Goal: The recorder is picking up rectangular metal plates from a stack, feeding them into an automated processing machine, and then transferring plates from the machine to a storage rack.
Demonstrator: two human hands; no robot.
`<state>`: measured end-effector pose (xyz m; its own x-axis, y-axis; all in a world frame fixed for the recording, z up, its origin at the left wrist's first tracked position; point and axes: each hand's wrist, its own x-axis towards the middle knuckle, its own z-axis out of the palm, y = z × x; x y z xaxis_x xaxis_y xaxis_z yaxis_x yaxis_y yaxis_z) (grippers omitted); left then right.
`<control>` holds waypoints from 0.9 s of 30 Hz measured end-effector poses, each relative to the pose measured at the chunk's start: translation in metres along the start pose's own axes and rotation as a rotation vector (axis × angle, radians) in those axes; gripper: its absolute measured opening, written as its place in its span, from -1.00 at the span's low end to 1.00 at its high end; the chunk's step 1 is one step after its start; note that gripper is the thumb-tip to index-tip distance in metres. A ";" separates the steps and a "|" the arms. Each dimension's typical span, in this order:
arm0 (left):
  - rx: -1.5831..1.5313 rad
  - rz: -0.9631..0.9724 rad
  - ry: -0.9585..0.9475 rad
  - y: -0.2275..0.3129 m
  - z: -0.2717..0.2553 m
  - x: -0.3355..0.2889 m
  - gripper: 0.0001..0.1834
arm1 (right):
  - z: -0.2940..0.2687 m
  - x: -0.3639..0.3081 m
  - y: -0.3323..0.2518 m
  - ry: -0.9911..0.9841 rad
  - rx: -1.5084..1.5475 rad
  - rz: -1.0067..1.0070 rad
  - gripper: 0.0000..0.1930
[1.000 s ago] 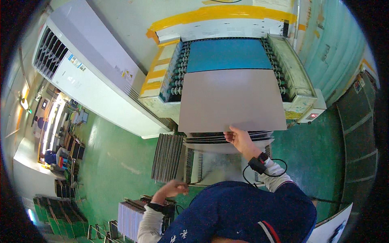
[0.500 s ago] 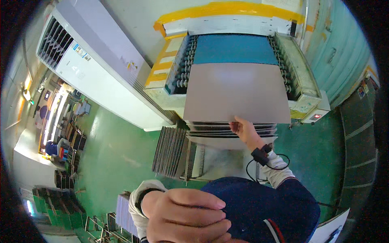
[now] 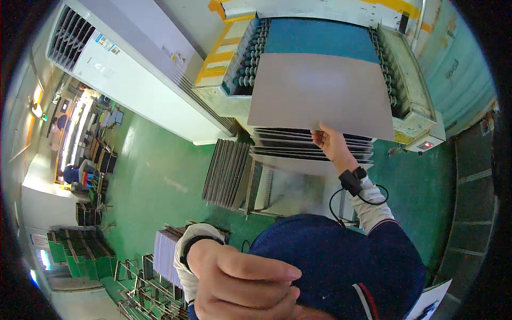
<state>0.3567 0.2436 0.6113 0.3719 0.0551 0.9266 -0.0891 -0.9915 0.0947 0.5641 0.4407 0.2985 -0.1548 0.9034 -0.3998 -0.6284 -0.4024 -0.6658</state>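
Our R hand point(image 3: 332, 145) is at the near edge of the grey panel point(image 3: 320, 93), a bit R of the edge's middle. Thumb's up against the edge, other fingers curled in just below it; hand part-closed, touching the panel, but we can't tell if it's a true pinch or just a push. Our L hand point(image 3: 242, 280) is up close to the cam, well apart from the panel, back of hand toward us, fingers bent and bunched, approx. half-closed. Palm's hidden, so we can't tell if it's holding anything.

Grey panel lies flat-ish on the roller machine point(image 3: 418, 93), its near end overhanging the front. Rows of small rollers point(image 3: 249, 72) show either side, L & R. A blue sheet point(image 3: 322, 40) lies beyond, meeting the panel's far edge.

Directly below the overhang we've a set of spaced panels point(image 3: 314, 160), edges toward us, w/ a dark panel stack point(image 3: 226, 173) leaning to their L. Lavender stack point(image 3: 167, 256) sits lower L, nr our L wrist. On our R wrist: a black strap unit point(image 3: 351, 182) w/ a looped black cable point(image 3: 375, 202), over a pale sleeve point(image 3: 372, 210). Tall white cabinet unit point(image 3: 144, 90) stands L of the machine, on the green floor point(image 3: 154, 176).
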 end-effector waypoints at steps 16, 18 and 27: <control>-0.087 -0.037 0.018 0.003 0.002 -0.008 -0.92 | -0.007 0.015 -0.004 0.001 0.004 0.009 -0.77; -0.088 -0.038 0.009 0.003 0.001 -0.009 -0.92 | -0.008 0.017 -0.004 0.009 -0.006 -0.011 -0.77; -0.069 -0.016 0.015 0.002 0.004 -0.013 -0.90 | -0.011 0.031 -0.005 0.001 0.051 0.010 -0.78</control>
<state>0.3548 0.2402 0.5978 0.3604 0.0735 0.9299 -0.1466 -0.9800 0.1343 0.5712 0.4687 0.2827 -0.1601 0.8993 -0.4069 -0.6645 -0.4030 -0.6293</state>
